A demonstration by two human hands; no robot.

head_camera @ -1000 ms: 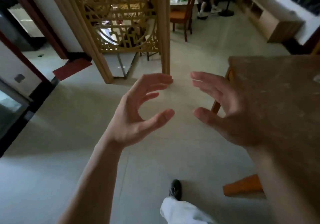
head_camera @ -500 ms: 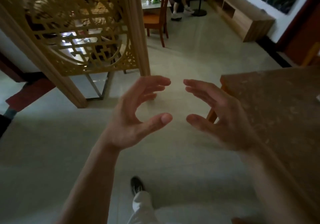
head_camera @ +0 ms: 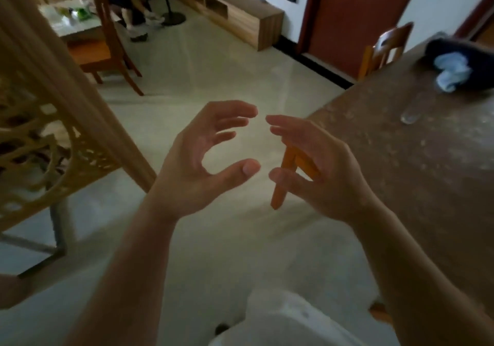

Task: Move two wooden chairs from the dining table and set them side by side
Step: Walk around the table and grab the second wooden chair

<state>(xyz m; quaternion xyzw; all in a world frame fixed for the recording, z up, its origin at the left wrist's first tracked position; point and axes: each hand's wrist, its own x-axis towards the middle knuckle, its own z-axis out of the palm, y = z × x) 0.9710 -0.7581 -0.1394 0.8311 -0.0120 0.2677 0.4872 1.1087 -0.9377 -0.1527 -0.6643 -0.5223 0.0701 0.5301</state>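
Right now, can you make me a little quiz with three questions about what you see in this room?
1. True or false: the left hand is gripping a chair.
2. Which wooden chair is close to the brown table? A) the chair by the red door B) the chair near the carved screen
3. Fill in: a crumpled light blue ____ lies on the brown table.

Key:
1. False: both it and the right hand are open and hold nothing.
2. A: only its backrest shows past the table's far edge.
3. cloth, beside something dark.
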